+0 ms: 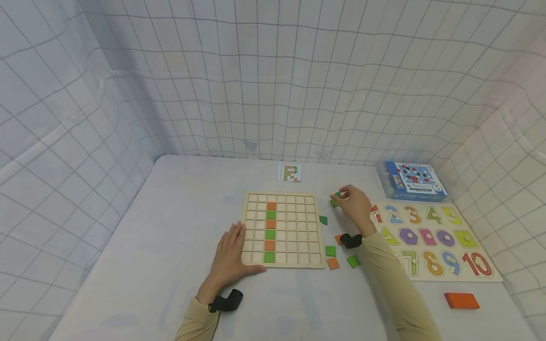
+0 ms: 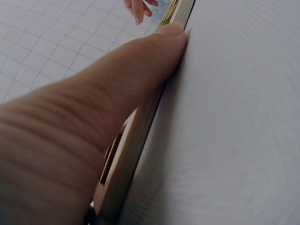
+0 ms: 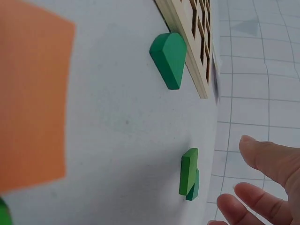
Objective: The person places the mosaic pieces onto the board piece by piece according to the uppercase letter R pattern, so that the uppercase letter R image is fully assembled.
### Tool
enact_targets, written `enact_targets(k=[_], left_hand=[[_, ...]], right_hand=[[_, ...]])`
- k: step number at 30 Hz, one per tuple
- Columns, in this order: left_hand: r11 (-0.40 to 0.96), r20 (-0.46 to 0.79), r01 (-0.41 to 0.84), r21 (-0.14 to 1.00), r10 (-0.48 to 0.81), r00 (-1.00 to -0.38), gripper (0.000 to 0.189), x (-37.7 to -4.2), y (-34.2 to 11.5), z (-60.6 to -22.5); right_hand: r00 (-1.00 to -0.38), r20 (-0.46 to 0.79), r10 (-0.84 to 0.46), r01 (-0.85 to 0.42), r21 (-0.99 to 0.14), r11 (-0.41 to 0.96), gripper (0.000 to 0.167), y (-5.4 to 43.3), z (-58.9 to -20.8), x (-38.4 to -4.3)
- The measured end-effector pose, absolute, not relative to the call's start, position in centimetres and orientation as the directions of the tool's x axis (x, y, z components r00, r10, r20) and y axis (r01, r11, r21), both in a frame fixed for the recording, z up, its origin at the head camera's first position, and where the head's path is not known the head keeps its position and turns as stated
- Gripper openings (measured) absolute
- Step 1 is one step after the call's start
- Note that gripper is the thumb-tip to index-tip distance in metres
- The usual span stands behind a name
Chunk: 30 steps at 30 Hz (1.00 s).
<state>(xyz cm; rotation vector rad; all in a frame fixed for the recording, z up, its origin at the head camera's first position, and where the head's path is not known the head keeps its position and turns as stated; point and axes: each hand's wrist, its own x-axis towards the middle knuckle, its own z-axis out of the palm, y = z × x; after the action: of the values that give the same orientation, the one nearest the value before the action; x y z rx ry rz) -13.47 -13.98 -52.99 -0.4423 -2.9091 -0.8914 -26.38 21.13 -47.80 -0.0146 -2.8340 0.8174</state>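
Observation:
A wooden grid board (image 1: 301, 237) lies on the table, with a column of alternating orange and green square tiles (image 1: 270, 234) in its cells. My left hand (image 1: 229, 253) rests against the board's lower left corner, its fingers along the left side and thumb along the front edge. Beyond the board's right side, my right hand (image 1: 355, 204) hovers over a green square tile (image 3: 189, 172) and a darker green piece (image 3: 195, 187) partly behind it. In the right wrist view the thumb and fingers stand apart, not touching either piece. A dark green rounded piece (image 3: 169, 60) lies at the board's edge.
Loose green tiles (image 1: 330, 251) and orange tiles (image 1: 333, 263) lie right of the board. A pattern card (image 1: 289, 173) lies behind it. To the right are a blue box (image 1: 415, 182), a number puzzle board (image 1: 462, 273) and an orange block (image 1: 462, 300).

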Motion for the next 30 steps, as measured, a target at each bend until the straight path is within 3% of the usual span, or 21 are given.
enact_targets(k=[30], left_hand=[[0.791,0.142,0.289,0.540,0.252,-0.957,0.123,-13.39,-14.02,-53.05]], right_hand=[[-0.993,-0.018,0.119,0.113,-0.477,0.872,0.037,21.13,-48.41,-27.11]])
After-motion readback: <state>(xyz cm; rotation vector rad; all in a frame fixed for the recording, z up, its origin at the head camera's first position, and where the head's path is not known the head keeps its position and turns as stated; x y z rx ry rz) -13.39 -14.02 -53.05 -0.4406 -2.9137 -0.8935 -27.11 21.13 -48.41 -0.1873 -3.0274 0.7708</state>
